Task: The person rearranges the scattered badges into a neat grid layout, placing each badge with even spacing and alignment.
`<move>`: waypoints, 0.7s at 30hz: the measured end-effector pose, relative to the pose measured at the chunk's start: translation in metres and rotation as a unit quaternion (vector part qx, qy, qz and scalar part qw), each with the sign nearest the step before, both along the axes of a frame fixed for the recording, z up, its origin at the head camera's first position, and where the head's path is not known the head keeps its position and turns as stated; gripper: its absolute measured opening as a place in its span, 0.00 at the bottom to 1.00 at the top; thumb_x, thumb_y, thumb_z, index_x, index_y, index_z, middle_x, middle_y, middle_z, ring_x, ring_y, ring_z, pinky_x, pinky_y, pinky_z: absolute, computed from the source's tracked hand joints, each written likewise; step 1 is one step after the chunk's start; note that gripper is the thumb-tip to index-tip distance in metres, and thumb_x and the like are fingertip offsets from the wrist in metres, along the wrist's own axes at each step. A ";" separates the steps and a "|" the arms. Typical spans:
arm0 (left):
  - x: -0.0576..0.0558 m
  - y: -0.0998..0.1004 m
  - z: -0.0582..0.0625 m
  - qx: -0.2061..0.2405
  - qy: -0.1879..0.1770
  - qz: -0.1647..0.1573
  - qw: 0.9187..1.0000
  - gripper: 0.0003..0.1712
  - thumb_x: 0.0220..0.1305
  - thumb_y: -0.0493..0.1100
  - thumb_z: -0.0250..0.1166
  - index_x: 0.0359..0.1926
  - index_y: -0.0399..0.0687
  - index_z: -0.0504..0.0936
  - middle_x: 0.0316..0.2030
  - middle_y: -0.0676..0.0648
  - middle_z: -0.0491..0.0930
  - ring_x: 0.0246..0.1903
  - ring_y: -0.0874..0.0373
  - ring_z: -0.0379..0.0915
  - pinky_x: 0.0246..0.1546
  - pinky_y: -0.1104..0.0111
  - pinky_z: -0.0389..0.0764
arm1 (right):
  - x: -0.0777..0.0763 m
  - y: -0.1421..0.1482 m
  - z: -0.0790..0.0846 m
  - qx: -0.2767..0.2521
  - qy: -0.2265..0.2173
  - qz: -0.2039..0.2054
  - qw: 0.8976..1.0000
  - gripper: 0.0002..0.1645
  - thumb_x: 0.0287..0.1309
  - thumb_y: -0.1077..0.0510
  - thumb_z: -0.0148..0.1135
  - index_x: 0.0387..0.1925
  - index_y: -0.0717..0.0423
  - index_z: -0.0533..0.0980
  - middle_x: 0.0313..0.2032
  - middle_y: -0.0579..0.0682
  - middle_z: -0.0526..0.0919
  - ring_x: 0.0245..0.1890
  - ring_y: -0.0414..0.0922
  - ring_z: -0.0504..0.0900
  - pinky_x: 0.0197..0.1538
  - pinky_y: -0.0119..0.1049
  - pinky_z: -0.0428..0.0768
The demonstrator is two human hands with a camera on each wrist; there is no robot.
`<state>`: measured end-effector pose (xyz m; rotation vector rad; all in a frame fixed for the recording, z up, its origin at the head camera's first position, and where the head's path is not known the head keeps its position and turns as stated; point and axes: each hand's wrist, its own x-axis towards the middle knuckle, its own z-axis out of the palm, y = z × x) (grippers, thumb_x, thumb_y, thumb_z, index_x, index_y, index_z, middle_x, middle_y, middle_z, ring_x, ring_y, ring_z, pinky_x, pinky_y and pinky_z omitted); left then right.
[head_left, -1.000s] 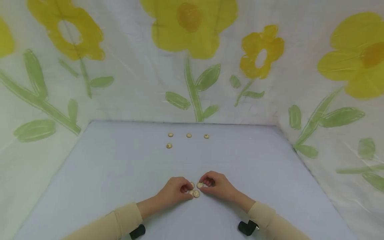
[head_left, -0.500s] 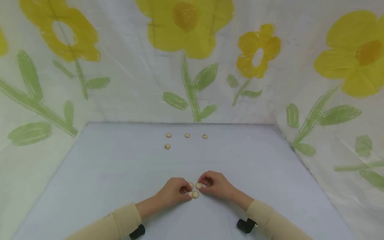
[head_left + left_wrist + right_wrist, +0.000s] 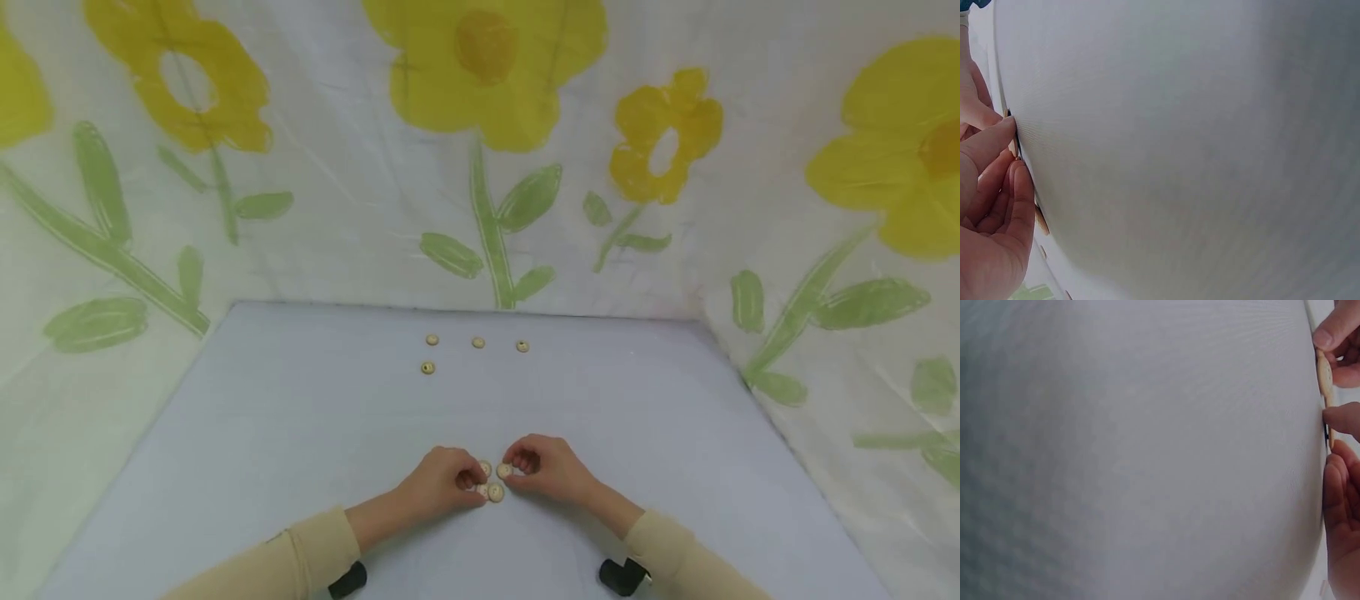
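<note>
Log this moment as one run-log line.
left hand: holding left near wooden discs | right hand: pinching right near disc | four far discs: on tabletop, untouched

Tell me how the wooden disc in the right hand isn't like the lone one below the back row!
The held disc is pinched by the right hand; the lone disc lies untouched. The held disc is much nearer than the lone disc. The held disc shows faint marks, the lone disc a dark spot. Both are round.

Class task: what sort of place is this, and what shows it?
Perhaps a staged recording booth: flower-painted sheeting borders a pale tabletop, and a black device shows beside each sleeve.
</note>
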<state>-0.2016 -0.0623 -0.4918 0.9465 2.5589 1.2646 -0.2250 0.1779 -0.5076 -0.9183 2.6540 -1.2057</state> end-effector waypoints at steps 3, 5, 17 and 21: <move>0.001 0.001 0.002 -0.002 -0.004 0.000 1.000 0.09 0.50 0.36 0.75 0.33 0.41 0.85 0.27 0.51 0.82 0.27 0.66 0.73 0.31 0.75 0.76 | 0.002 -0.001 0.000 -0.002 0.008 0.001 1.000 0.10 0.51 0.59 0.73 0.36 0.51 0.82 0.27 0.40 0.79 0.28 0.35 0.75 0.32 0.28 0.76; 0.001 0.001 0.002 -0.006 -0.003 0.001 1.000 0.08 0.50 0.36 0.75 0.33 0.41 0.85 0.27 0.51 0.82 0.27 0.66 0.73 0.31 0.75 0.76 | 0.002 -0.001 0.001 -0.002 0.008 0.002 1.000 0.10 0.51 0.59 0.73 0.36 0.52 0.82 0.27 0.40 0.79 0.28 0.35 0.75 0.32 0.28 0.76; 0.003 -0.001 0.003 -0.003 -0.011 -0.008 1.000 0.09 0.50 0.36 0.75 0.33 0.41 0.85 0.27 0.52 0.82 0.27 0.66 0.73 0.30 0.75 0.75 | 0.004 -0.002 0.002 0.016 -0.010 -0.005 1.000 0.09 0.52 0.57 0.73 0.36 0.48 0.81 0.27 0.39 0.79 0.28 0.33 0.75 0.33 0.29 0.77; 0.000 -0.001 0.002 -0.007 0.003 -0.002 1.000 0.08 0.50 0.36 0.75 0.33 0.41 0.85 0.27 0.52 0.82 0.27 0.67 0.73 0.31 0.75 0.76 | 0.000 -0.003 0.005 0.023 -0.007 -0.003 1.000 0.09 0.52 0.58 0.73 0.36 0.48 0.81 0.27 0.38 0.79 0.29 0.34 0.76 0.33 0.29 0.77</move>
